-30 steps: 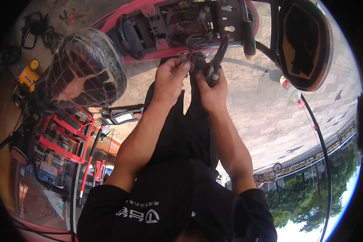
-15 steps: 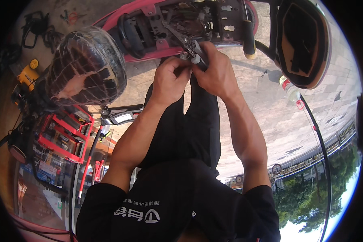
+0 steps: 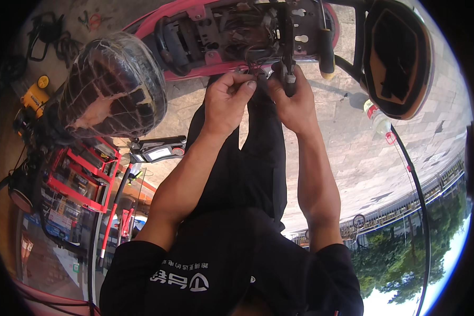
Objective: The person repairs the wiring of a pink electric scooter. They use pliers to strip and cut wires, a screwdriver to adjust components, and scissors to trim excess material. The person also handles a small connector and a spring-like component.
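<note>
Fingers of the left hand pinch thin wires beside the pink frame; right hand clamped around a dark tool, forearm extended toward the frame.

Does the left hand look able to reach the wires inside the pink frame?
Probably yes: the left hand is close to the pink frame, and the wires inside lie uncovered.

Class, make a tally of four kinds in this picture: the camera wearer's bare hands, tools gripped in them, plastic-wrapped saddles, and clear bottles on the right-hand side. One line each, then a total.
Bare hands: 2 (left hand, right hand)
Gripped tool: 1
Plastic-wrapped saddle: 1
Clear bottle: 1
Total: 5
</note>
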Demonstrator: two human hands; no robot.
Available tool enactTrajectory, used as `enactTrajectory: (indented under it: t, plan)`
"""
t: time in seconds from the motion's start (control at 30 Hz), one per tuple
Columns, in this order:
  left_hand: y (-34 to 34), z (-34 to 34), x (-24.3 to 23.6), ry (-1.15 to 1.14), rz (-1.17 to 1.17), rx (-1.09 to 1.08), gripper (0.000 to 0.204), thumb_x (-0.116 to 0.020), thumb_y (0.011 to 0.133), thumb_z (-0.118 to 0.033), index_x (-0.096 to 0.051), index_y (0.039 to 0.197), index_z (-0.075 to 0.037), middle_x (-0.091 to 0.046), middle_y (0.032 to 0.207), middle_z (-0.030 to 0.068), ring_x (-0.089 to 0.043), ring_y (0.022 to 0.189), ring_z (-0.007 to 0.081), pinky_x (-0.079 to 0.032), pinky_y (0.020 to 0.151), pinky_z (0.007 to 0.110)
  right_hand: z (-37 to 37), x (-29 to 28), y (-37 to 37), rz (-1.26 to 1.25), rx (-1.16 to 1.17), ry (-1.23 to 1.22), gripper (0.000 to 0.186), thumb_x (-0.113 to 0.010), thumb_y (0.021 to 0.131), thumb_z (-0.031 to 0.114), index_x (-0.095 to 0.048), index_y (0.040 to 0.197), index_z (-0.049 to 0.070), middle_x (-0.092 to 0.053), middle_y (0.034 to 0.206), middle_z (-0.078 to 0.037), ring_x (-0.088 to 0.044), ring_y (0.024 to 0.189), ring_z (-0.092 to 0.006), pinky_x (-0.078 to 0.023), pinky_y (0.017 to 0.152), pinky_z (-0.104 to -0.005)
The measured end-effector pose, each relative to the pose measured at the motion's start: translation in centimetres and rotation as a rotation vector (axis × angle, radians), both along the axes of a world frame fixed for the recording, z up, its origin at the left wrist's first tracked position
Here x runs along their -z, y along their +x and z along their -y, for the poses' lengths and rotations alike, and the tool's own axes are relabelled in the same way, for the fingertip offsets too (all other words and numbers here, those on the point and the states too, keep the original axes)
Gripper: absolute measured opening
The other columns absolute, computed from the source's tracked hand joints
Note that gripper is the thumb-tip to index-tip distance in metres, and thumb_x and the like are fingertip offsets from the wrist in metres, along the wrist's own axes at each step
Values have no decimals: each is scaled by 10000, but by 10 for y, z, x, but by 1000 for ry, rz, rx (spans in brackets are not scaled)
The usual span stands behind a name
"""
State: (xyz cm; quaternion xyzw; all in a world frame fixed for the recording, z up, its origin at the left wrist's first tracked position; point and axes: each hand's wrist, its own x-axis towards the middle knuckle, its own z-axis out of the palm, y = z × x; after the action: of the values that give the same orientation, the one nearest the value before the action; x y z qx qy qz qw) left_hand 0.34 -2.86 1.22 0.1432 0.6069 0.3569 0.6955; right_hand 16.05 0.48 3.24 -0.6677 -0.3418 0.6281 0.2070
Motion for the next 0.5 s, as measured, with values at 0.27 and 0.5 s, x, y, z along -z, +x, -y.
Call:
enactTrajectory:
  t: [0.27,0.5]
  plan:
    - [-5,-11,1,-17,28,-7,126,-681,880,-38,-654,1000,-12,-667,925,16,-590,821,60,-485,771,213,13,-25,41,188,-297,126,495,-597,903,116,-396,1346,18,-648,914,-214,-655,769,-396,-514,719,-408]
    - [0,-3,2,-8,6,0,132,-677,879,-37,-650,1003,-1,-661,926,17,-585,810,60,-479,764,212,32,-34,41,-105,-81,-14,438,-444,993,73,-260,1388,31,-648,975,-149,-651,702,-197,-514,670,-313]
